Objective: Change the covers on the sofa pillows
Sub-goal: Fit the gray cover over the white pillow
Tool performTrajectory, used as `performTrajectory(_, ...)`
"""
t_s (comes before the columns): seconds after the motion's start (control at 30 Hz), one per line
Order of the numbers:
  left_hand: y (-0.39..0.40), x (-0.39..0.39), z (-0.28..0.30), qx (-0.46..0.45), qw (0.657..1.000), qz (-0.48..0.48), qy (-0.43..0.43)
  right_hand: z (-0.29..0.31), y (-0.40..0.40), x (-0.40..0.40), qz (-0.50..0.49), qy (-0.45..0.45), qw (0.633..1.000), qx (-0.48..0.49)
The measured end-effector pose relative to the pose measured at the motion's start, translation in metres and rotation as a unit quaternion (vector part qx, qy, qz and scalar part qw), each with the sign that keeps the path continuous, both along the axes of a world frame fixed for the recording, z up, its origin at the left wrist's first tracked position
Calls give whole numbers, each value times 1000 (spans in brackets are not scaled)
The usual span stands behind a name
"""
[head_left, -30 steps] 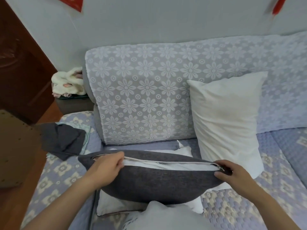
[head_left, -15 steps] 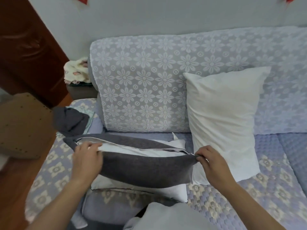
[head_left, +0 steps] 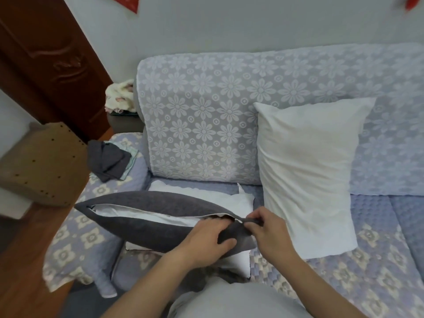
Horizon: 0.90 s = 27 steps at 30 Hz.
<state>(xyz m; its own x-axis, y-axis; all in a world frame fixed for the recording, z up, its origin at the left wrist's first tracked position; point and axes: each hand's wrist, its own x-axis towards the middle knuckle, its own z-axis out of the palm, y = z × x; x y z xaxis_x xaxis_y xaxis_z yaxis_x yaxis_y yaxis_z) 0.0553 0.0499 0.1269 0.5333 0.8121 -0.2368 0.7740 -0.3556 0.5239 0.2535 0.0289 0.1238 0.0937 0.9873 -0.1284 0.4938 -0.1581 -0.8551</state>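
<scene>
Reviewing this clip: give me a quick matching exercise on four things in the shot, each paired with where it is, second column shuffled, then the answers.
Things:
1. bare white pillow
2. grey-covered pillow
3. crumpled dark grey cloth
4. cream floral bundle

Places:
A. on the sofa's armrest
B. held at its right corner by both hands (left hand, right hand)
C. on the dark side table behind the sofa end
D. leaning upright against the sofa backrest

Pairs: 1-D, 2-B, 3-A, 4-C
</scene>
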Motion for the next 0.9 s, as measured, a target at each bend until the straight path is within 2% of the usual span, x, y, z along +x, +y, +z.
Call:
performTrajectory(0.13, 7, 27, 4, -88, 979, -62, 174, 5, -7, -8, 60, -50, 997, -3)
performTrajectory(0.2, 12, 37, 6, -114, 966, -68, 220, 2, -9, -8, 69, -79, 994, -15)
performTrajectory(0.27, 11, 40, 9, -94, 977, -66, 180, -1, -8, -1, 36, -58, 997, -27)
performTrajectory(0.37, -8, 33, 4, -40, 998, 38, 42, -3, -6, 8, 24, -31, 999, -22)
performTrajectory(0.4, -13, 31, 0, -17, 997, 62, 30, -3, -5, 7, 33, -28, 999, -17)
performTrajectory(0.53, -14, 25, -16, 36, 981, 122, 146, -8, -2, 1, 68, -1, 998, -12)
performTrajectory(0.73, -10, 21, -18, 85, 986, 139, 13, -13, 2, -1, 119, 18, 991, -53)
performTrajectory(0.83, -7, 17, -10, 73, 985, 151, -48, -17, 5, -5, 206, -29, 975, -74)
performTrajectory(0.9, -3, 18, -7, 61, 980, 167, -90, -18, 13, -7, 227, -73, 969, -57)
